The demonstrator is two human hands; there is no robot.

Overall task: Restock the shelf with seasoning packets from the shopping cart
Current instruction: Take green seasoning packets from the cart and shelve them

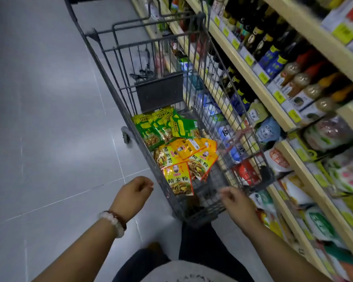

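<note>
Fingers of the right hand (235, 202) are loosely curled and slightly apart, clamped on nothing; the tips hover just at the near end of the shopping cart (198, 212), blurred, so I cannot tell whether they touch the wire. Fingers of the left hand (134, 191) are curled in toward the palm and also hold nothing; this hand hangs just outside the cart's left wall, a beaded bracelet (115, 221) on the wrist.

Both hands sit at the cart's near end, probably because that is where the closest stock lies (judgement: a reach-in is being set up, nothing picked yet).

Inside the cart, the yellow seasoning packets (186, 159) lie in a loose overlapping heap on the basket floor toward the near end, one propped against the left wall. Beyond them, at the far end below the folded child-seat flap (159, 93), the green seasoning packets (165, 128) are piled likewise. Sorted by colour, presumably to restock one kind at a time.

The cart is parked right alongside the shelf (259, 82), its right wall nearly against the shelf edges, which keeps the carry short. Shelf tiers level with the cart hold pouches; those above it hold dark bottles (259, 39). The target slot is not identifiable.
</note>
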